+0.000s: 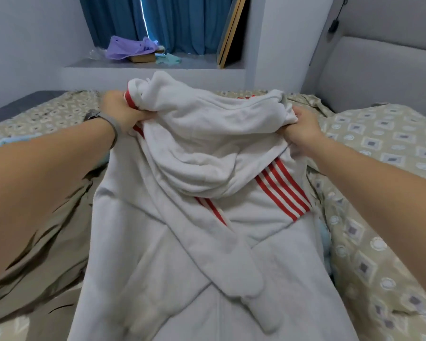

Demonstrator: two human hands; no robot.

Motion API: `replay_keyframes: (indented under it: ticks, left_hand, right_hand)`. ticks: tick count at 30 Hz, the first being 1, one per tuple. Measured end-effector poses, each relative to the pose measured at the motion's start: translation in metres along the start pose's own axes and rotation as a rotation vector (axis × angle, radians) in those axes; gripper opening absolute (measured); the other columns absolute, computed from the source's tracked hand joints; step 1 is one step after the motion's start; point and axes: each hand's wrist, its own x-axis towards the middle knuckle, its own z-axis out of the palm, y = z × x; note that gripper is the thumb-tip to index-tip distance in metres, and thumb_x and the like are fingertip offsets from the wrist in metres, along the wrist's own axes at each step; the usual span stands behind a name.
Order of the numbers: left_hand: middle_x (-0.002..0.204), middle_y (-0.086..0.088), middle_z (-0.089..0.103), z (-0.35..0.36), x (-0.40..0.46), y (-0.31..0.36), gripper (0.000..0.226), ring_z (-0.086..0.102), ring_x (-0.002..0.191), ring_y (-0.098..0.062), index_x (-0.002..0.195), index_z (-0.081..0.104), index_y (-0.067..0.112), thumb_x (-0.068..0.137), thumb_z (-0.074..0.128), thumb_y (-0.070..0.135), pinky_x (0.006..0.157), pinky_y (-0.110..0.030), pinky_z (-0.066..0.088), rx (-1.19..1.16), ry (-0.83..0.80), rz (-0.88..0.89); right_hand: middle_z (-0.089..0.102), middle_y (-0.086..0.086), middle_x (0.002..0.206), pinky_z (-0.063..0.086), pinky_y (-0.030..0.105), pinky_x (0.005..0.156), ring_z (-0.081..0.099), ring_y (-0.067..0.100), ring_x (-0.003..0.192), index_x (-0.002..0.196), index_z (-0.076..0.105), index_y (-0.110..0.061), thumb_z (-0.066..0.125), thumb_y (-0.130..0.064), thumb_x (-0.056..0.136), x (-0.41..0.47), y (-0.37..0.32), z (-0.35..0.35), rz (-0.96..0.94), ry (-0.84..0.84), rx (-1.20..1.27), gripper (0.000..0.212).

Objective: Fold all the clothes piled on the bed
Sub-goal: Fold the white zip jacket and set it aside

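A white hooded sweatshirt (207,217) with red stripes on its sleeves lies lengthwise on the bed (379,168), its sleeves crossed over the body. My left hand (121,112) grips the left shoulder, bunching the cloth and a red-striped part. My right hand (303,129) grips the right shoulder. Both hands hold the upper end and the hood raised above the sheet. A khaki garment (47,230) lies under and to the left of the sweatshirt. A strip of light blue cloth (326,244) shows at the sweatshirt's right edge.
The bed has a beige patterned sheet and a grey padded headboard (379,77) at the right. Behind it is a window ledge (145,64) with a purple bag (128,48) and blue curtains (177,23). A framed board (231,30) leans at the right of the ledge.
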Motion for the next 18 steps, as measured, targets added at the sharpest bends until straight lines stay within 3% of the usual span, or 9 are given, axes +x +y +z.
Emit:
replay_keyframes:
  ticks: [3,4,7,9,11,14,18]
  left_hand:
    - [0.115,-0.003,0.065,0.003,-0.008,-0.012,0.052,0.061,0.102,-0.019,0.118,0.065,0.013,0.071,0.085,0.022,0.082,-0.031,0.053,0.013,-0.083,-0.01]
    - [0.115,-0.006,0.065,0.005,-0.016,-0.02,0.053,0.061,0.104,-0.021,0.118,0.065,0.011,0.071,0.085,0.02,0.086,-0.034,0.051,0.02,-0.117,-0.037]
    - [0.107,-0.005,0.061,0.008,-0.046,-0.049,0.046,0.054,0.096,-0.018,0.121,0.062,0.009,0.078,0.079,0.018,0.079,-0.03,0.042,0.116,-0.211,-0.099]
    - [0.102,-0.004,0.062,0.008,-0.063,-0.069,0.048,0.054,0.094,-0.019,0.123,0.06,0.007,0.078,0.078,0.013,0.079,-0.032,0.042,0.063,-0.227,-0.163]
    - [0.096,0.0,0.062,0.004,-0.079,-0.083,0.051,0.057,0.089,-0.019,0.122,0.06,0.007,0.075,0.079,0.007,0.08,-0.035,0.047,0.0,-0.237,-0.233]
    - [0.093,0.004,0.064,-0.006,-0.1,-0.089,0.054,0.06,0.089,-0.016,0.119,0.063,0.013,0.069,0.084,0.006,0.081,-0.034,0.049,-0.042,-0.258,-0.256]
    - [0.107,0.007,0.068,-0.025,-0.14,-0.101,0.068,0.064,0.092,-0.001,0.117,0.063,0.021,0.057,0.089,0.002,0.072,-0.017,0.052,-0.16,-0.327,-0.189]
  right_hand:
    - [0.064,-0.004,0.089,0.052,0.028,0.073,0.06,0.013,0.084,0.089,0.061,-0.025,0.071,-0.009,0.08,-0.008,0.0,0.008,-0.04,-0.05,-0.014,0.021]
    - [0.063,-0.005,0.087,0.05,0.027,0.071,0.058,0.01,0.081,0.091,0.061,-0.023,0.072,-0.009,0.08,-0.014,0.005,0.012,-0.045,-0.073,-0.029,0.02]
    - [0.054,-0.004,0.071,0.041,0.03,0.061,0.048,0.012,0.068,0.08,0.057,-0.015,0.067,-0.008,0.083,-0.031,0.023,0.019,-0.045,-0.15,-0.123,0.013]
    - [0.042,-0.008,0.055,0.031,0.029,0.058,0.036,0.013,0.062,0.061,0.042,-0.015,0.063,-0.003,0.083,-0.039,0.035,0.021,-0.006,-0.178,-0.095,0.033]
    - [0.036,-0.015,0.044,0.031,0.026,0.052,0.033,0.012,0.057,0.057,0.036,-0.016,0.063,0.0,0.081,-0.049,0.043,0.016,0.03,-0.175,-0.076,0.04]
    - [0.041,-0.014,0.047,0.031,0.017,0.045,0.035,0.001,0.049,0.059,0.045,-0.008,0.065,-0.01,0.073,-0.068,0.044,0.001,0.017,-0.184,-0.068,0.025]
    - [0.037,-0.009,0.047,0.03,0.022,0.047,0.028,-0.002,0.043,0.061,0.049,-0.003,0.057,-0.016,0.059,-0.115,0.041,-0.013,-0.005,-0.258,-0.155,0.015]
